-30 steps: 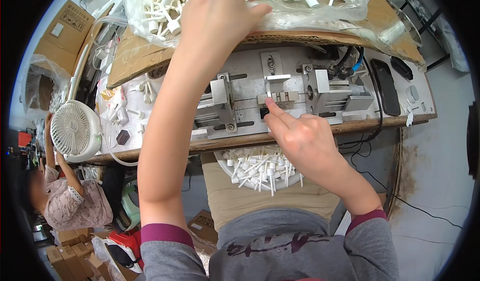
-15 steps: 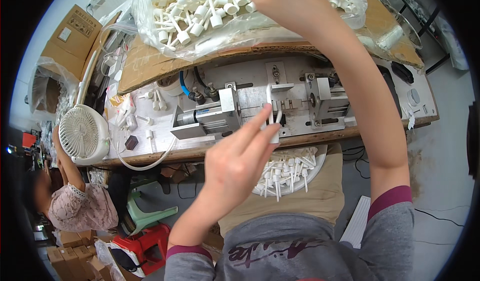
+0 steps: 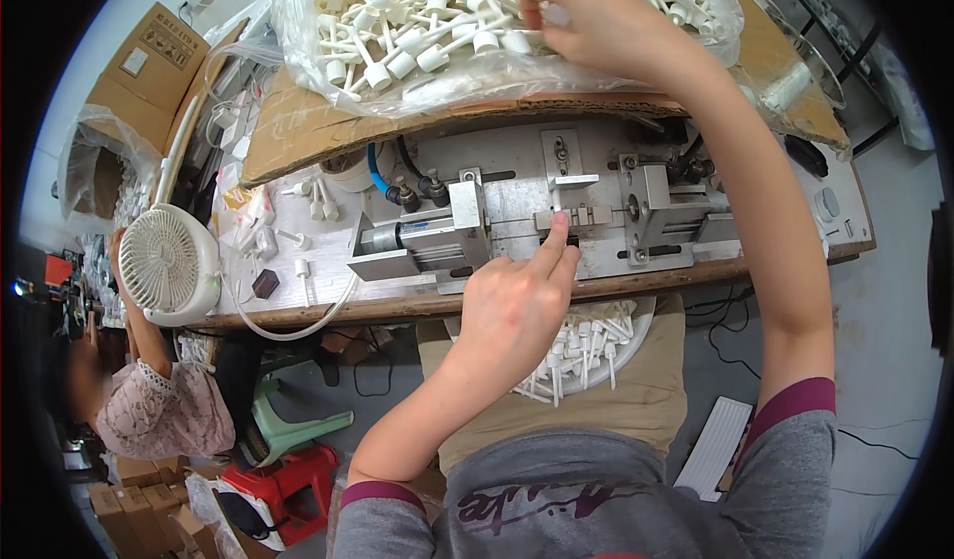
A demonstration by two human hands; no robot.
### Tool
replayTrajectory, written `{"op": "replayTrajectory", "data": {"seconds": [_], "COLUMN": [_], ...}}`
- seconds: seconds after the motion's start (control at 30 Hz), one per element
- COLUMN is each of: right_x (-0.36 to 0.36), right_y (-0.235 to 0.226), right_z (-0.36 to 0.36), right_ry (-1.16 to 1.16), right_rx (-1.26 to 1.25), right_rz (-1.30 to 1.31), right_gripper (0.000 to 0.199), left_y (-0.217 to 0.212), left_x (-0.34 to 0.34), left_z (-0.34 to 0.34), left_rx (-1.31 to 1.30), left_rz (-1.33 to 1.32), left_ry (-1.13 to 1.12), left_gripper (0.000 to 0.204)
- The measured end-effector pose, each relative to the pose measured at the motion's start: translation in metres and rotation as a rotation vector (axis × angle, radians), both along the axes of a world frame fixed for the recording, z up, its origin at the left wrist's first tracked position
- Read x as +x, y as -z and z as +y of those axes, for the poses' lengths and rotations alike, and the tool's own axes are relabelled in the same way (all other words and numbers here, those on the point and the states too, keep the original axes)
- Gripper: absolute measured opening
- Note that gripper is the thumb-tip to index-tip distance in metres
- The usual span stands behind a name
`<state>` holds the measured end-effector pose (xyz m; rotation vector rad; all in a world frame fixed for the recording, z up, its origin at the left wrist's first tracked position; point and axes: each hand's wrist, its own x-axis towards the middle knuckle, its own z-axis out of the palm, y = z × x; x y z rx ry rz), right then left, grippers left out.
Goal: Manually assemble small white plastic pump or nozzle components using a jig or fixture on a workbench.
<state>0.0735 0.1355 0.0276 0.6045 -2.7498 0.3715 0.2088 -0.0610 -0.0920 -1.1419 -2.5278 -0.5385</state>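
With its index finger stretched out, my left hand (image 3: 522, 301) is at the metal clamping fixture (image 3: 594, 216) in the middle of the bench. The fingertip lies on a thin white scoop handle (image 3: 556, 201) standing out past the fixture. My other left fingers are curled, and the scoop's cup is hidden under them. Farther up, my right hand (image 3: 596, 24) is over a heap of white plastic scoops (image 3: 427, 27) in a clear plastic bag (image 3: 298, 37). Its fingers are bent together among the scoops; what lies between them is hidden.
Air cylinders (image 3: 437, 236) with hoses flank the fixture. More scoops fill a white basin (image 3: 648, 325) on my lap. Cardboard (image 3: 268, 152) overhangs the bench under the bag. A white fan (image 3: 167, 266) stands at the left, near a seated person (image 3: 164, 410).
My left hand has moved slightly up and right, bringing its finger and the scoop handle onto the fixture. My right hand has come lower over the heap, and its fingers are bent. The view has shifted slightly.
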Motion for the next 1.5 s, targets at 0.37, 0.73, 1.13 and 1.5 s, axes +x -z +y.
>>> {"op": "replayTrajectory", "data": {"seconds": [0.37,0.73,1.13,1.5], "right_x": [0.026,0.052,0.176,0.17], "right_y": [0.001,0.02,0.123,0.138], "right_z": [0.038,0.038,-0.024,-0.053], "right_ry": [-0.021,-0.014,-0.03,0.047], "right_rx": [-0.227,-0.857,-0.302,-0.042], "right_rz": [0.417,0.248,0.505,0.288], "right_gripper": [0.031,0.04,0.022,0.023], "left_y": [-0.023,-0.093,-0.078,-0.091], "left_x": [-0.003,-0.126,-0.17,-0.145], "left_z": [-0.007,-0.011,-0.022,-0.023], "left_rx": [0.115,0.424,-0.029,0.071], "left_rz": [-0.089,0.392,0.319,0.442], "left_ry": [0.062,-0.134,-0.224,-0.299], "left_gripper": [0.031,0.024,0.026,0.02]}}
